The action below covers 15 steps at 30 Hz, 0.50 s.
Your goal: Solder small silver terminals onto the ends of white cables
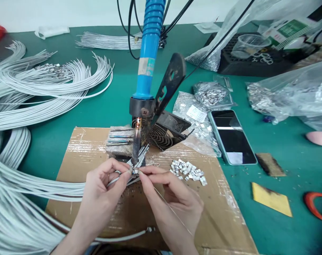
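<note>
My left hand (102, 187) is closed on a bundle of white wires (70, 189), holding their ends under the tip of a blue-handled soldering iron (147, 63) that stands in a black stand (163, 124). My right hand (168, 198) pinches a thin strand of solder wire (174, 212) and brings its end to the same spot, beside a small metal piece (135, 171) at the wire ends. Both hands work over a taped cardboard sheet (216, 212). A small heap of metal terminals (188, 171) lies just right of my right fingers.
Large bundles of white wires (44, 81) fill the left of the green table. A phone (231, 136) lies right of the stand, with bags of metal parts (211, 94) behind it. A yellow sponge (271, 198), a brown pad (269, 164) and a red object (317, 205) lie at the right.
</note>
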Tool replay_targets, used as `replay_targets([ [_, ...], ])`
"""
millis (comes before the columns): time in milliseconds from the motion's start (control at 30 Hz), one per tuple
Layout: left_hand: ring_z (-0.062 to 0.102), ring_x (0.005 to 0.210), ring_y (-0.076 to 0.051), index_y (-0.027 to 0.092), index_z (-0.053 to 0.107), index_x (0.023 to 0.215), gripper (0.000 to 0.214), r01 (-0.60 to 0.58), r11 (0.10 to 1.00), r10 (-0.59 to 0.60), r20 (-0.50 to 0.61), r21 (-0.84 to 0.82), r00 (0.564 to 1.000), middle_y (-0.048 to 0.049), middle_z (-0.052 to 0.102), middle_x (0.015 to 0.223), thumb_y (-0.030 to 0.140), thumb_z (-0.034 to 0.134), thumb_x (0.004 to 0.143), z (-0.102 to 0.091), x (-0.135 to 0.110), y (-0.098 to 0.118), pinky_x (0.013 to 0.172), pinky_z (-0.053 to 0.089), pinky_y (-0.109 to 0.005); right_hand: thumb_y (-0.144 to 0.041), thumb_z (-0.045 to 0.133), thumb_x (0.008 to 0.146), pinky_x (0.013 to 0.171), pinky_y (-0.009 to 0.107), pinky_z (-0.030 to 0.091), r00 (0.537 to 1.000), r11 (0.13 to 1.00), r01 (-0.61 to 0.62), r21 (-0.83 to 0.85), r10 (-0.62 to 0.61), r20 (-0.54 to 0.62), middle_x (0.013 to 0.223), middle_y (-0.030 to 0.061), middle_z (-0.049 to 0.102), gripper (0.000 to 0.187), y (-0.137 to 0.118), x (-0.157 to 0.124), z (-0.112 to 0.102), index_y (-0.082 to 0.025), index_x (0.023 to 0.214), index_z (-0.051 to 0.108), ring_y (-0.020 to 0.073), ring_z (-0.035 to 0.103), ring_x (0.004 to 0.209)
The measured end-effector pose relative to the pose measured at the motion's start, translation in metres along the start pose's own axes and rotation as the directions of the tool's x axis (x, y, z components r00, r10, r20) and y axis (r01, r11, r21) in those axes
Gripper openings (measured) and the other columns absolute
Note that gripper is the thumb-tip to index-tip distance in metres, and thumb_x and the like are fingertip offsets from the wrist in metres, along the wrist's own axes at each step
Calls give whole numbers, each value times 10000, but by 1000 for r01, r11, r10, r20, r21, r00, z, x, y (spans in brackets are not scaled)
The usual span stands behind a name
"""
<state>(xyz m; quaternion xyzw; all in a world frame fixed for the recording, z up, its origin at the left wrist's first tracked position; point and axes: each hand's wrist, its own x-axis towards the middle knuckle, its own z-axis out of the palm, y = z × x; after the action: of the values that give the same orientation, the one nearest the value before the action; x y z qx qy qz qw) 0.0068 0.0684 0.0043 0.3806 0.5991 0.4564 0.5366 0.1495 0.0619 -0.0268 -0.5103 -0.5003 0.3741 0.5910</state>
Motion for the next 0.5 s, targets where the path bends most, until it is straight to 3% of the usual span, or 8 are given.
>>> replay_targets([
  [100, 661, 717, -158, 177, 751, 748, 173, 42, 999, -42, 4, -2, 999, -37, 769, 816, 272, 802, 884, -1, -6, -4, 662, 489, -218, -135, 764, 921, 746, 248, 636, 999, 999, -43, -13, 43, -14, 880, 12, 825, 179, 1, -2, -4, -229, 776, 717, 167, 798, 806],
  [200, 570, 635, -142, 181, 752, 781, 210, 89, 996, -89, 13, -23, 996, -25, 735, 767, 344, 797, 903, -3, -14, -11, 578, 391, -225, -227, 701, 999, 706, 222, 615, 994, 989, -107, -97, 103, -45, 833, -15, 806, 91, 3, -5, -10, -247, 912, 715, 147, 783, 753],
  [333, 417, 557, -112, 180, 735, 796, 265, 118, 993, -117, 32, -21, 993, 24, 601, 652, 410, 798, 912, -6, -25, -16, 534, 287, -223, -268, 598, 1055, 639, 222, 527, 992, 969, -50, -241, 76, 103, 706, -27, 707, 277, 3, -8, -16, -232, 810, 723, 129, 667, 649],
  [500, 349, 561, -104, 197, 700, 783, 278, 131, 991, -132, 14, 41, 991, 62, 484, 603, 423, 795, 912, -6, -39, -16, 529, 267, -203, -250, 667, 990, 574, 212, 443, 968, 978, -124, -168, 157, 198, 676, -43, 647, 257, -1, -11, -13, -211, 737, 682, 112, 574, 616],
])
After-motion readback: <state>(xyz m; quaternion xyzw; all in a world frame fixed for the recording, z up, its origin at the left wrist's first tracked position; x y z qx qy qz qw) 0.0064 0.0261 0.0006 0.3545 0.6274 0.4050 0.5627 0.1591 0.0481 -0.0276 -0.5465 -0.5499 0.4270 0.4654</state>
